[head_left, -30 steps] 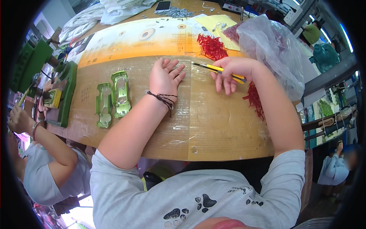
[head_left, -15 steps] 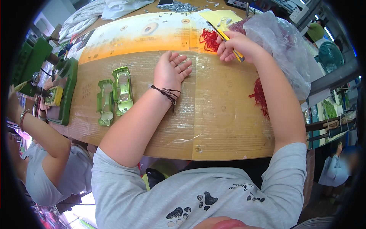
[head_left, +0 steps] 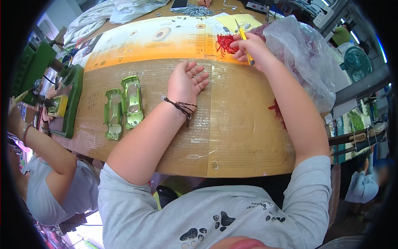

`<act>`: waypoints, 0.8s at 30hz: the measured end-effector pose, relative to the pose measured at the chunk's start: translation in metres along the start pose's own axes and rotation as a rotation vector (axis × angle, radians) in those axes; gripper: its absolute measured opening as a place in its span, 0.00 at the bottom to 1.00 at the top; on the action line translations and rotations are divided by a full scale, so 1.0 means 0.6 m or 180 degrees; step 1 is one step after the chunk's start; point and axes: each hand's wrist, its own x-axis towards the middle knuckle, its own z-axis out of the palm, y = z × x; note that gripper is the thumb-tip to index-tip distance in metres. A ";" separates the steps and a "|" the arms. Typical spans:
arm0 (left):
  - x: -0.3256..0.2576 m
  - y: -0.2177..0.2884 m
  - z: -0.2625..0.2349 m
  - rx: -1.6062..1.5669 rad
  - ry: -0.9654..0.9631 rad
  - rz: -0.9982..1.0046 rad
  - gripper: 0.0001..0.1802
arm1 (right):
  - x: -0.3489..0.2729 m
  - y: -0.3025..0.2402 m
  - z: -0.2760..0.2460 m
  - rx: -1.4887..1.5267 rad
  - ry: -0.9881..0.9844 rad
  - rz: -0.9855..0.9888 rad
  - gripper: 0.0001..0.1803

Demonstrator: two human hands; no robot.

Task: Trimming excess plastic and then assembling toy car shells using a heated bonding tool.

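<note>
There is one view only, from a fisheye camera on the person's head. It looks steeply down and forward, from near, at the brown cardboard-covered worktable [head_left: 232, 137]. The person's own chest fills the lower edge, and straight edges bend toward the dark rim.

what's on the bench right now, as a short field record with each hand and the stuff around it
surface: cardboard-covered bench
left hand: left hand lies flat on the cardboard, holds nothing
right hand: right hand grips a yellow-handled tool at the pile of red parts
near left hand: two green toy car bodies, side by side
near right arm: clear plastic bag
far left: another person's hands at a green fixture
</note>
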 end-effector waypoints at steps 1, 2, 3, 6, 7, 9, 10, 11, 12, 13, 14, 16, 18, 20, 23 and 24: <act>-0.001 -0.001 0.002 -0.0006 -0.0010 -0.0027 0.20 | 0.009 0.001 -0.003 -0.0007 0.0014 -0.0002 0.25; -0.001 -0.003 0.003 -0.0007 -0.0027 -0.0036 0.20 | 0.025 0.004 -0.008 -0.0905 0.0564 -0.0570 0.27; 0.001 -0.007 0.004 0.0000 -0.0103 -0.0034 0.19 | 0.037 0.008 -0.014 -0.1806 0.1111 -0.1135 0.29; 0.000 -0.006 -0.002 0.0003 -0.0112 -0.0044 0.18 | 0.037 -0.006 -0.003 -0.2215 0.0920 -0.0651 0.31; -0.001 -0.006 0.001 0.0016 -0.0112 -0.0067 0.18 | 0.041 -0.002 -0.007 -0.2231 0.0924 -0.0663 0.31; -0.004 -0.007 0.004 0.0015 -0.0141 -0.0069 0.18 | 0.044 0.010 -0.011 -0.2579 0.1000 -0.0658 0.31; -0.006 -0.008 0.003 0.0029 -0.0151 -0.0079 0.18 | 0.043 0.015 -0.009 -0.2595 0.0998 -0.0672 0.31; -0.007 -0.009 0.003 0.0010 -0.0157 -0.0070 0.18 | 0.040 0.022 -0.008 -0.2537 0.1194 -0.0897 0.31; -0.008 -0.009 0.005 0.0036 -0.0169 -0.0074 0.19 | 0.036 0.028 -0.009 -0.2474 0.1393 -0.1122 0.31; -0.008 -0.009 0.005 0.0063 -0.0178 -0.0079 0.19 | 0.028 0.030 -0.010 -0.2211 0.1325 -0.1220 0.30; -0.007 -0.009 0.003 0.0046 -0.0172 -0.0069 0.19 | 0.012 0.029 -0.002 -0.2220 0.1313 -0.1234 0.30; -0.005 -0.011 0.002 0.0064 -0.0199 -0.0081 0.19 | -0.023 0.027 0.008 -0.2239 0.1099 -0.1546 0.30; -0.006 -0.013 0.007 0.0077 -0.0208 -0.0093 0.19 | -0.045 0.040 0.011 -0.1881 0.0806 -0.1595 0.31; -0.008 -0.012 0.007 0.0067 -0.0208 -0.0087 0.19 | -0.117 0.029 0.036 -0.2016 0.0457 -0.1414 0.35; -0.011 -0.014 0.008 0.0058 -0.0280 -0.0092 0.19 | -0.236 0.037 0.045 -0.2394 -0.0143 -0.1431 0.41; -0.014 -0.015 0.001 0.0109 -0.0232 -0.0119 0.19 | -0.278 0.036 0.048 -0.2544 -0.0428 -0.1436 0.43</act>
